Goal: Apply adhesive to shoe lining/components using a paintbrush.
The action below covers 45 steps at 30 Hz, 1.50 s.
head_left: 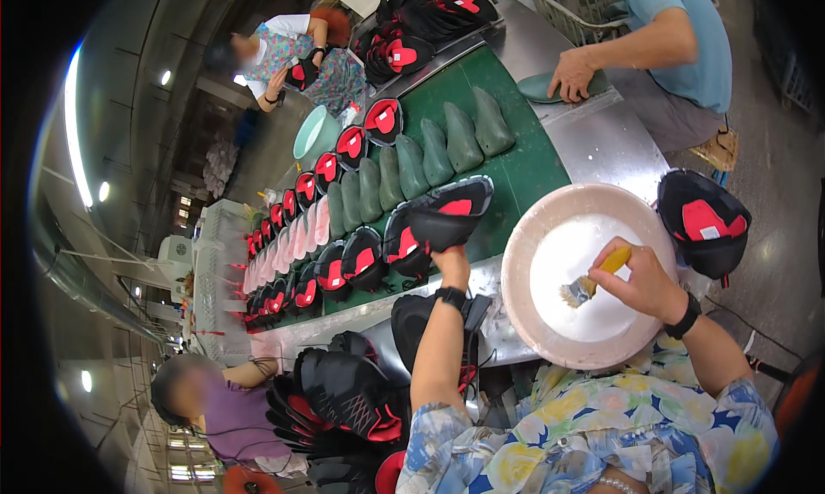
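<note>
Brush (586, 286) over basin (516, 279), shoe upper (451, 226) held

Right hand (643, 281) grip closed on brush, long axis diagonal, bristles (570, 296) toward near left, at white liquid (559, 247). Left hand (450, 264) grip holding shoe upper above desk (526, 169), pale edge facing away.

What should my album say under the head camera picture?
Right hand holds a yellow-handled brush over white liquid in a pink basin; left hand holds a black shoe upper.
</note>
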Available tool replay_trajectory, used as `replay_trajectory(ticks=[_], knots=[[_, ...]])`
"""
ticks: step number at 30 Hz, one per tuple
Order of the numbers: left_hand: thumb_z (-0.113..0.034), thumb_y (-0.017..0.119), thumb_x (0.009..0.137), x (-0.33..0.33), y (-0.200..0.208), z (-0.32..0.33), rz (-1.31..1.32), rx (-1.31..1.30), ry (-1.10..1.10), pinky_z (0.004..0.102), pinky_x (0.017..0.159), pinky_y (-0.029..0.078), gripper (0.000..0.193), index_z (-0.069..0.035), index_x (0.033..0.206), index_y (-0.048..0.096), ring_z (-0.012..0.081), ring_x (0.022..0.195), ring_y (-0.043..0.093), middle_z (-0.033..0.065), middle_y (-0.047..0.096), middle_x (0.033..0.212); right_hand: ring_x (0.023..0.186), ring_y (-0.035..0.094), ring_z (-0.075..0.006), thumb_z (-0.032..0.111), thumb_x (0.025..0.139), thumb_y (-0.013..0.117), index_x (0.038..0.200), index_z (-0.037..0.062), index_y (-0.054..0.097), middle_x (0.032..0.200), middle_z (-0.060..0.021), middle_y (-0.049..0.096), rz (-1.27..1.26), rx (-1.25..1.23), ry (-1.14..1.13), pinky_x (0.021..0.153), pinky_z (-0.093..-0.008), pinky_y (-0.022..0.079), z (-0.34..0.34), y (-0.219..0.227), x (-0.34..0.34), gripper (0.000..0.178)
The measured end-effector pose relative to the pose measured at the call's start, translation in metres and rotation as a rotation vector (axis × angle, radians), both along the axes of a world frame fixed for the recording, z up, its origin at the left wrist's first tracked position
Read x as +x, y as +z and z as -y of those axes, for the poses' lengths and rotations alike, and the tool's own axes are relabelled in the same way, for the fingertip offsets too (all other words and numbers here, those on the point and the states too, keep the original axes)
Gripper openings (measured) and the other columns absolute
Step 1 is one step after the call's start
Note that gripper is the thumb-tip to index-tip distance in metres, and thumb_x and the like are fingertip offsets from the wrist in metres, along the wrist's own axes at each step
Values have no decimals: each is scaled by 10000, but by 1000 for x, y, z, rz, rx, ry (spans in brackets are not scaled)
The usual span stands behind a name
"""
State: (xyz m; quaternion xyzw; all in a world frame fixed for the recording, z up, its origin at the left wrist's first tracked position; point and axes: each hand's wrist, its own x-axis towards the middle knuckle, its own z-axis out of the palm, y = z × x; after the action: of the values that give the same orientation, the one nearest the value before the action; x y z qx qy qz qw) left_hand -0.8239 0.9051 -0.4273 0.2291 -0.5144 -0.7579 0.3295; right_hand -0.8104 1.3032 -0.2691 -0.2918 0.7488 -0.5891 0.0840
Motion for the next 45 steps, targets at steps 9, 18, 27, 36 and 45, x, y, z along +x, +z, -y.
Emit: replay_trajectory(ticks=[9, 18, 27, 36, 45], knots=[[-163, 858, 691, -12, -59, 66, 744, -1244, -310, 476, 1011, 482, 1016, -102, 1523, 278, 414, 1250, 531, 224, 569, 1317, 772, 707, -238, 122, 861, 750, 933, 25, 630, 839, -115, 713, 57, 132, 69, 710, -324, 529, 12, -8, -9, 170], [-221, 681, 826, 7, 34, 50, 1361, -1334, -382, 486, 912, 548, 440, 6, 1182, 556, 414, 1053, 683, 258, 694, 1114, 696, 674, -208, 155, 884, 734, 921, 19, 632, 783, -105, 692, 36, 110, 140, 660, -303, 509, 30, -14, -8, 174], [12, 655, 778, 130, 181, 50, 757, -1255, -652, 405, 906, 530, 492, -23, 1265, 590, 342, 1025, 668, 189, 682, 1098, 667, 625, -151, 175, 903, 732, 926, -7, 622, 765, -80, 664, 83, 287, 161, 648, -281, 494, 12, -25, -4, 214], [-126, 729, 766, 264, 80, -27, 987, -1730, -410, 567, 1106, 378, 610, -194, 1354, 583, 496, 1412, 322, 169, 357, 1565, 773, 690, -380, 215, 888, 710, 966, 1, 617, 825, -213, 695, -29, 326, 341, 693, -433, 536, 78, -51, 3, 246], [197, 468, 728, 274, 204, 27, 677, -1282, 2, 364, 946, 538, 457, 11, 1128, 590, 284, 1093, 675, 153, 689, 1128, 829, 652, -396, 166, 843, 717, 928, 40, 595, 828, -181, 665, -345, 474, 368, 750, -480, 496, 26, -40, -9, 195]])
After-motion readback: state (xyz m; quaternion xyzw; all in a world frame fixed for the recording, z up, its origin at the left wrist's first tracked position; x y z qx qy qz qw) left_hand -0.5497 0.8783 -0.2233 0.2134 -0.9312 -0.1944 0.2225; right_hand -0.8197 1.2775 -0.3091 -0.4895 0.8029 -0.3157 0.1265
